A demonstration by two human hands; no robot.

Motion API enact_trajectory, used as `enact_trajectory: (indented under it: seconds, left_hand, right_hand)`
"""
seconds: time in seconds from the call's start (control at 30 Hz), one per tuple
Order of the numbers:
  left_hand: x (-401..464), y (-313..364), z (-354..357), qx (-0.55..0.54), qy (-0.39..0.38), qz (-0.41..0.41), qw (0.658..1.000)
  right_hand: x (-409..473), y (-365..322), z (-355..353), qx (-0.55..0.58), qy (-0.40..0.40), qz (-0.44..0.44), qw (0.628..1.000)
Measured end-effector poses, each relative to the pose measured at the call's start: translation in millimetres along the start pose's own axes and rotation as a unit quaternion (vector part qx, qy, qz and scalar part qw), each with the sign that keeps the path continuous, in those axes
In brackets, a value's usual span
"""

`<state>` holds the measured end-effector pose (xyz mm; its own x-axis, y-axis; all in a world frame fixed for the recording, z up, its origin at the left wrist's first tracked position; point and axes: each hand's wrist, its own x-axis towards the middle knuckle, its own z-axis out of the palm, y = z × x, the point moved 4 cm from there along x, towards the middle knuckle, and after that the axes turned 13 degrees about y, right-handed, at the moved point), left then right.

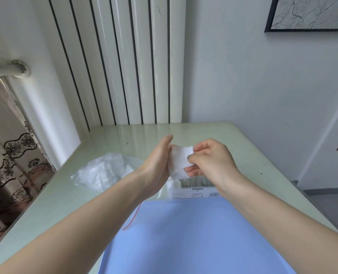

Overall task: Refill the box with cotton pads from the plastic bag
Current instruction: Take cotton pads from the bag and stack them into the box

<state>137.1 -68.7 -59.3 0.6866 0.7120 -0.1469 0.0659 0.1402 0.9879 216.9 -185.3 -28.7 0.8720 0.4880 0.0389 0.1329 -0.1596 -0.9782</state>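
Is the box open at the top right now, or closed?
Open. The box shows pad edges standing inside its top, below the cotton pads held by the left hand and right hand.

Barcode on box point(193, 192) front (fine print beside it too small); nothing else legible.

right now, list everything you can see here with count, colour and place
cotton pads: one stack, white, held above the box
box: one, white, open, on the table under the hands
plastic bag: one, clear, on the table left of the box
table: one, pale green, glossy
radiator: one, white, behind the table
picture: one, black frame, upper right wall
curtain: one, brown floral, far left
left hand: holds the pads
right hand: pinches the pads
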Motion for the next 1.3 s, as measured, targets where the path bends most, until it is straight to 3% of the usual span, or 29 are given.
enact_trajectory:
  seconds: [0.1, 0.27, 0.43, 0.53, 0.63, 0.7, 0.77, 0.87, 1.0, 1.1, 1.2, 1.3]
  left_hand:
    - [-1.4, -1.4, 3.5, 0.048, -0.026, 0.002, 0.999]
    - [1.8, 0.0, -1.8, 0.056, 0.068, 0.019, 0.996]
    - [7.8, 1.1, 3.2, 0.038, 0.076, 0.020, 0.996]
    - [13.5, 3.9, 6.2, 0.009, 0.073, 0.029, 0.997]
    - [19.2, 5.0, 6.6, 0.043, 0.077, 0.044, 0.995]
    - [22.7, 5.3, 4.3, 0.091, 0.085, 0.069, 0.990]
    - [23.2, 6.0, -0.1, 0.219, 0.070, 0.125, 0.965]
    - [17.7, 0.6, -7.2, 0.427, -0.022, 0.166, 0.889]
    - [14.6, 0.2, -19.4, 0.563, -0.046, 0.208, 0.799]
    - [16.6, -0.3, -30.5, 0.592, -0.042, 0.210, 0.777]
    - [17.5, -7.8, -36.4, 0.619, -0.046, 0.189, 0.761]
    - [16.8, -20.4, -35.1, 0.627, -0.042, 0.184, 0.756]
  right_hand:
    - [2.4, -1.7, -0.8, -0.024, -0.023, -0.019, 0.999]
    - [16.6, 8.1, -7.2, -0.101, -0.018, -0.013, 0.995]
    - [21.6, 21.1, -1.4, 0.013, -0.152, 0.098, 0.983]
    - [25.7, 27.7, -1.1, 0.088, -0.160, 0.153, 0.971]
    - [32.1, 31.3, -2.2, 0.168, -0.150, 0.198, 0.954]
    - [38.8, 32.0, -4.4, 0.156, -0.124, 0.188, 0.962]
    - [47.4, 31.8, -10.1, 0.069, -0.085, 0.144, 0.984]
    - [59.0, 29.7, -15.9, -0.105, -0.071, 0.075, 0.989]
    - [63.5, 29.1, -8.4, -0.179, -0.108, 0.055, 0.976]
    - [59.8, 30.2, 8.1, -0.207, -0.144, 0.056, 0.966]
    - [61.1, 31.7, 18.9, -0.297, -0.149, -0.001, 0.943]
    - [60.7, 26.7, 25.0, -0.441, -0.141, -0.103, 0.880]
